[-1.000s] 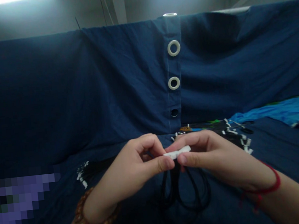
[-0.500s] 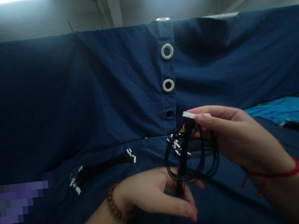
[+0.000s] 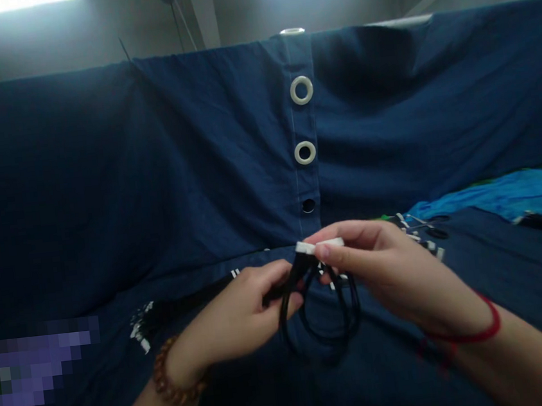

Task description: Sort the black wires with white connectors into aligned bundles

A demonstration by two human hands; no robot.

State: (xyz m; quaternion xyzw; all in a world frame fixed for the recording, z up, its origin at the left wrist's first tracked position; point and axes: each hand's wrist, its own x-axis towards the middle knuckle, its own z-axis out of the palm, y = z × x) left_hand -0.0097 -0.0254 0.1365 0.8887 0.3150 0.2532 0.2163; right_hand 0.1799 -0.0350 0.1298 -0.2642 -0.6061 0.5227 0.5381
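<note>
A looped bundle of thin black cords with white ends hangs between my hands. My right hand pinches the white end pieces between thumb and fingers. Just to the left, my left hand is closed around the black strands, close below those white ends. The cord loops dangle under both hands, slightly blurred. Behind my left hand lies another black cord bundle with white tips, partly covered by the hand.
More white-tipped cords lie behind my right hand, beside what looks like scissors. Bright blue fabric is at the right. A dark blue cloth with white rings hangs at the back. A pixelated purple patch covers the lower left.
My left hand has risen and closed around the strands near the white ends. My right hand has moved left and down with the bundle, uncovering the white-tipped cords behind it.
</note>
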